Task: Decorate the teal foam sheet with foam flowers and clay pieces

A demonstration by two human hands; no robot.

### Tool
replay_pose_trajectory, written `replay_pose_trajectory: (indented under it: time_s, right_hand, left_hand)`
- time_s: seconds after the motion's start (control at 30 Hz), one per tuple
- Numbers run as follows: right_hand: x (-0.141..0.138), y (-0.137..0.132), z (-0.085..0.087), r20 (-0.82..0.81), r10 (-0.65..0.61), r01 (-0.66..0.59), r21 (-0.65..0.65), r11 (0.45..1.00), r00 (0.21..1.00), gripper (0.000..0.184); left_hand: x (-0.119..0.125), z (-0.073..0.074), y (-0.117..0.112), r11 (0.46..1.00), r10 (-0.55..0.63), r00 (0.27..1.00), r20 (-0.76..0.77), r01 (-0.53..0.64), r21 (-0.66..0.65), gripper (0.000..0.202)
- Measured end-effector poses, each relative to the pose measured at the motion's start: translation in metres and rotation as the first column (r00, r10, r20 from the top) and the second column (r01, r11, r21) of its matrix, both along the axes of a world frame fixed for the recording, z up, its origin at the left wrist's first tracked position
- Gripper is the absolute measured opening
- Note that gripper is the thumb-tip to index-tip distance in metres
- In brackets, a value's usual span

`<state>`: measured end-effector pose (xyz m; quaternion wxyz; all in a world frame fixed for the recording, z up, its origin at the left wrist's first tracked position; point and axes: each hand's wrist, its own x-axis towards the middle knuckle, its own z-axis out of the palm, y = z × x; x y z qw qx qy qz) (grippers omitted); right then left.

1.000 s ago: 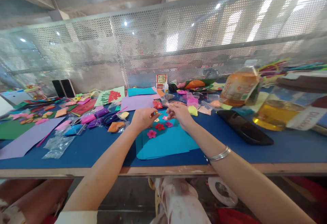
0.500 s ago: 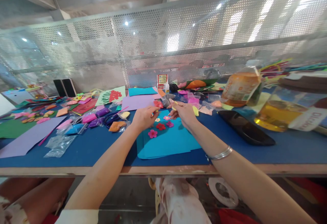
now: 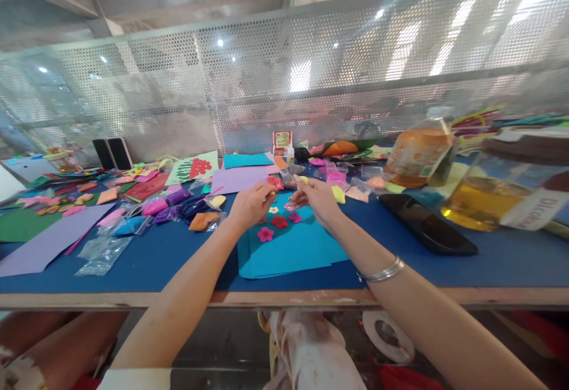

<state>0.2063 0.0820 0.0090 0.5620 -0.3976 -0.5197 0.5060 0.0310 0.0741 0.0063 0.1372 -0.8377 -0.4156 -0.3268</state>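
Observation:
Bright blue paper sheets [image 3: 293, 255] lie in front of me on the table. Several small clay flowers rest on them, among them a pink one [image 3: 265, 234], a red one [image 3: 280, 221], a magenta one [image 3: 295, 217] and a pale yellow one [image 3: 273, 210]. Above the sheets' left side, my left hand [image 3: 251, 206] is closed with fingertips pinched; whatever is in them is too small to make out. My right hand [image 3: 322, 200], with silver bangles at the wrist, pinches a bit of yellow clay [image 3: 304, 180] above the flowers. A small gap separates the two hands.
Bagged coloured clay [image 3: 155, 205] and a lilac sheet [image 3: 48, 242] lie at left. A card with red flowers [image 3: 201, 168] is farther back. On the right are a black phone [image 3: 427, 224], an orange drink bottle [image 3: 418, 150] and a jar of yellow liquid [image 3: 478, 200]. A perforated metal screen [image 3: 249, 93] stands behind.
Both hands stay over the blue sheets, fingers shifting only slightly. The pale yellow flower shows more fully, while the pink flower by my right fingers is more covered.

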Motion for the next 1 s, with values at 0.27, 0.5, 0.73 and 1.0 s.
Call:
replay_pose_trajectory:
  time_s: [0.27,0.5,0.73,1.0]
  right_hand:
    - [0.001,-0.002,-0.001,0.150,0.037,-0.047,0.066,0.997,0.988,0.054]
    - [-0.002,-0.001,0.001,0.023,0.129,-0.127,-0.087,0.988,0.991,0.054]
    - [-0.002,-0.003,-0.002,0.101,0.176,-0.178,0.007,0.984,0.979,0.043]
    - [-0.001,-0.006,-0.003,0.239,0.163,-0.179,0.047,0.983,0.957,0.042]
  left_hand:
    - [-0.001,0.001,-0.003,1.000,0.008,0.999,0.049,-0.008,-0.015,0.017]
    - [0.003,0.007,-0.009,0.998,0.053,0.999,0.011,-0.053,-0.030,0.023]
    - [0.006,0.009,-0.015,0.998,-0.006,0.998,-0.057,0.003,-0.061,0.026]
    - [0.008,0.010,-0.017,0.997,0.024,0.988,-0.155,-0.035,-0.064,0.041]
